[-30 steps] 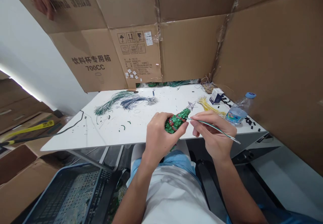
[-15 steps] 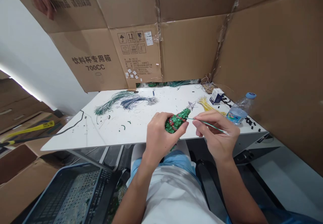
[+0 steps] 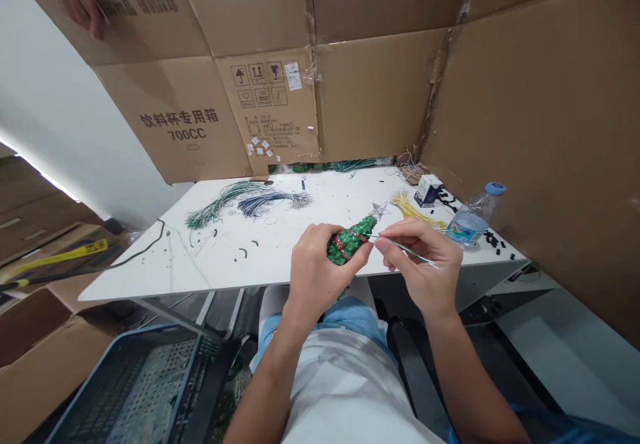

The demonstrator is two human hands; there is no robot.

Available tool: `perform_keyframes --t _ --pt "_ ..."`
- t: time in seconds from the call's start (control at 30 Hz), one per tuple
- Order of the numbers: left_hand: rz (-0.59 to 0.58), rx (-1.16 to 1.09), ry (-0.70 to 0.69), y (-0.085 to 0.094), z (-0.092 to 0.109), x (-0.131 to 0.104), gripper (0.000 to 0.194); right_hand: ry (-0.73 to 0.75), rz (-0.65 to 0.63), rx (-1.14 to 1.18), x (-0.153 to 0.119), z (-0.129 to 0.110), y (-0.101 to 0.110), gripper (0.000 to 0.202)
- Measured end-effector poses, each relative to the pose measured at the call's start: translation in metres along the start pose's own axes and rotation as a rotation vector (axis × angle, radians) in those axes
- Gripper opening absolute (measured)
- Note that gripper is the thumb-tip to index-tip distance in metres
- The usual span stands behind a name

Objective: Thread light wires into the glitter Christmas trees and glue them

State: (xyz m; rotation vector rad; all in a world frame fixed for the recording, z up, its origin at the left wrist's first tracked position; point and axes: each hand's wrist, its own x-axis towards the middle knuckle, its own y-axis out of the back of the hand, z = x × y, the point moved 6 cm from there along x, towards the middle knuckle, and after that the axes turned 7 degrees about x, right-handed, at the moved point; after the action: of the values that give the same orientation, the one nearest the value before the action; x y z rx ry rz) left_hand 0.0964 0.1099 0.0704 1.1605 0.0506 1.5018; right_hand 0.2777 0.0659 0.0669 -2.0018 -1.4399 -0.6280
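Observation:
My left hand [image 3: 320,264] is closed around a small green Christmas tree [image 3: 350,241] with a red garland, tilted so its top points away to the right. A silvery star [image 3: 379,211] tips the tree. Between the thumb and fingers of my right hand [image 3: 425,257] is a thin green wire [image 3: 411,252]. Its far end meets the tree's right side, close to my left thumb; whether it goes in, I cannot tell. The wire's pale end sticks out past my right fingers.
Green wires [image 3: 225,199], blue wires [image 3: 273,201] and yellow wires [image 3: 413,209] lie on the white table [image 3: 190,264]. A water bottle [image 3: 475,216] and a small box [image 3: 429,191] stand at the right. Cardboard [image 3: 375,97] walls the back. Another person's hand [image 3: 83,4] grips its top left.
My right hand has slid left along with the wire, bringing my fingertips closer to the tree. My left hand and the tree stay almost where they were.

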Motion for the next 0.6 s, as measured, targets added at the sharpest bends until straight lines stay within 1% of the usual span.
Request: perform_keyframes --t 0.2,0.5,0.6 --pt "0.003 0.004 0.003 0.002 -0.001 0.001 0.026 -0.026 0.042 0.028 -0.003 0.001 -0.005 0.008" --pt "0.007 0.003 -0.009 0.001 -0.001 0.0 0.022 -0.05 -0.028 0.079 -0.005 0.005 -0.01 0.008" --pt "-0.002 -0.007 -0.013 0.001 0.001 0.0 0.021 -0.081 -0.014 0.059 -0.005 0.01 -0.012 0.008"
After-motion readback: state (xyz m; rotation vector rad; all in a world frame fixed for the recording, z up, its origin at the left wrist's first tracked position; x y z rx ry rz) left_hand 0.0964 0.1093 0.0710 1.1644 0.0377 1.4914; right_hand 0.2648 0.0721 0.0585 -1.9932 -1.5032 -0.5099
